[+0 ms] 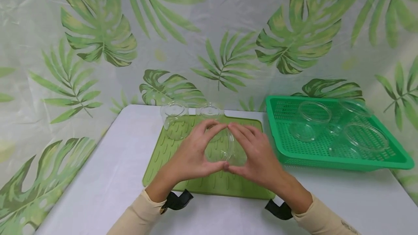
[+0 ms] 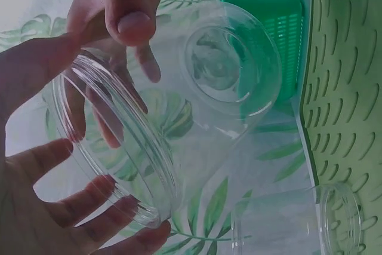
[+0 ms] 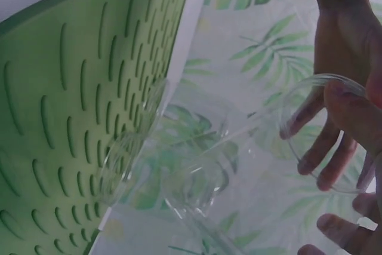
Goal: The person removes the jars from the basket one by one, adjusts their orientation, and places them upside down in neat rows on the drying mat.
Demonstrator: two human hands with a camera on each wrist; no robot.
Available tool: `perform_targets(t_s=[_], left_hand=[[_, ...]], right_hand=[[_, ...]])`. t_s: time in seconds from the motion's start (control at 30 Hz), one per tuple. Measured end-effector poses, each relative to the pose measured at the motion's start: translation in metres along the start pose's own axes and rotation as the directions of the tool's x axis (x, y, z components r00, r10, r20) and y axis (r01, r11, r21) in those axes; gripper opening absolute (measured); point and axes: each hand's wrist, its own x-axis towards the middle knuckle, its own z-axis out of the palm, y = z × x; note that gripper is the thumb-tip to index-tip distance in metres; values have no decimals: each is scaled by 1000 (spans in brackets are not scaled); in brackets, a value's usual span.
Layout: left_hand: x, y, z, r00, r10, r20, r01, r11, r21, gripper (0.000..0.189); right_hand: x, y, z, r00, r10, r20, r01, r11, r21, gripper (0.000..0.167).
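Between both hands is a clear cup [image 1: 218, 151] with a wide round rim, in front of the green mat in the head view. My left hand [image 1: 192, 151] curves its thumb and fingers round one side of the rim. The opposite side is held by my right hand [image 1: 258, 155], and the fingertips of the two hands meet. In the left wrist view the cup's ridged rim [image 2: 158, 165] is turned toward the palms, its round base pointing away. Behind, two more clear cups [image 1: 176, 126] stand on the ribbed green mat [image 1: 156, 169], the left one with a handle.
At the right, a green plastic basket [image 1: 272, 119] holds several clear cups [image 1: 310, 119]. The table [image 1: 107, 177] is white, and a leaf-patterned cloth [image 1: 228, 21] hangs at its back edge. Black straps [image 1: 177, 199] sit at both wrists.
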Motion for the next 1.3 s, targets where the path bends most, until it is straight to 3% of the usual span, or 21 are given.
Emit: perform_targets(t_s=[0.17, 0.3, 0.47, 0.63, 0.77, 0.93, 1.07, 1.17, 1.3], left_hand=[[0, 0, -5, 999, 47, -20, -47, 999, -9, 86], [-2, 0, -9, 998, 62, -31, -63, 997, -33, 84], [-5, -2, -14, 998, 48, -42, -53, 991, -124, 84], [-6, -5, -17, 998, 18, -54, -31, 971, -238, 83], [-7, -6, -21, 999, -22, -45, 5, 939, -344, 81], [-8, -6, -25, 997, -51, -60, 16, 875, -484, 83], [-7, -7, -23, 994, -36, -100, -26, 825, -565, 80], [-3, -7, -18, 990, -25, -135, -63, 791, -608, 81], [3, -6, -11, 985, -36, -170, -88, 741, -666, 87]], right_hand=[[-2, 1, -2, 999, 35, 33, -37, 998, 45, 97], [-5, 2, -4, 997, 54, 53, -57, 997, 59, 105], [-6, 8, -9, 994, 75, 80, -85, 987, 138, 107], [-8, 12, -15, 987, 126, 105, -149, 954, 259, 107], [-11, 14, -21, 968, 206, 142, -243, 905, 349, 111], [-16, 15, -29, 929, 310, 202, -370, 793, 485, 118], [-17, 17, -32, 930, 306, 204, -362, 660, 659, 120], [-17, 18, -30, 946, 274, 175, -296, 507, 810, 115], [-15, 19, -21, 961, 243, 133, -202, 285, 937, 108]])
